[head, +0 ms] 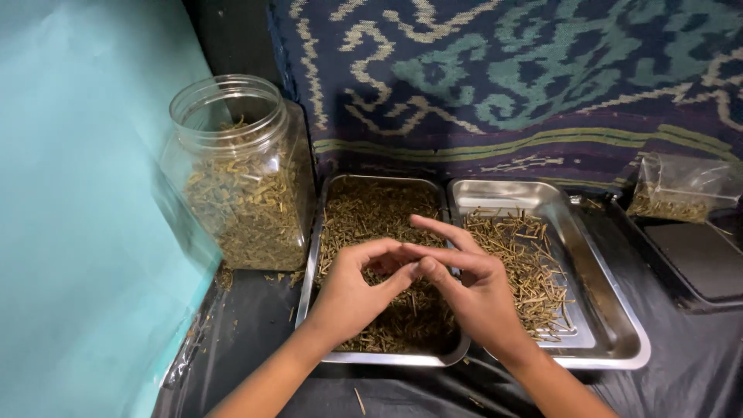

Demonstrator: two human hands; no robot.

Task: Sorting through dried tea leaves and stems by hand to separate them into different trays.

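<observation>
From the head camera I see my left hand (352, 290) and right hand (472, 290) meeting fingertip to fingertip above the left steel tray (313, 255), which is heaped with chopped dried stems (371, 213). The fingers are narrowly pinched, possibly on a single stem; it is too small to tell. The right steel tray (619, 325) holds a thinner scatter. A clear plastic jar (244, 174) stands left; a small plastic bag (681, 186) is cut off at right.
</observation>
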